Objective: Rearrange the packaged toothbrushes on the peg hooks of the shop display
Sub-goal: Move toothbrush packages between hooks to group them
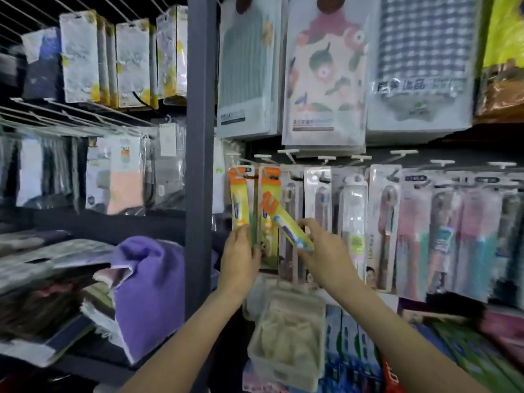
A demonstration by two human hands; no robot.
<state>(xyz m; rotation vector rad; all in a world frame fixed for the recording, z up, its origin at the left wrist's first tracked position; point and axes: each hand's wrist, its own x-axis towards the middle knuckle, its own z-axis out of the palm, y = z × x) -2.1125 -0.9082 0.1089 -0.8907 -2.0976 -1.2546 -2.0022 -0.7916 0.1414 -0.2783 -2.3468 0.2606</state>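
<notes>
Packaged toothbrushes hang in a row on white peg hooks (326,158) across the dark display panel. Two orange-and-yellow packs hang at the row's left end. My left hand (239,258) grips the bottom of the leftmost hanging pack (238,198). My right hand (326,252) holds a third orange-and-yellow pack (286,222) tilted, its orange top pointing up-left over the second hanging pack (268,182). Pink, teal and clear toothbrush packs (442,231) fill the hooks to the right.
Large packaged cloths (323,72) hang above the toothbrush row. A grey upright post (200,154) stands just left of my left hand. Wire shelves with boxed goods lie further left, with a purple towel (147,290) below. A clear packet (286,336) and boxed goods sit under my arms.
</notes>
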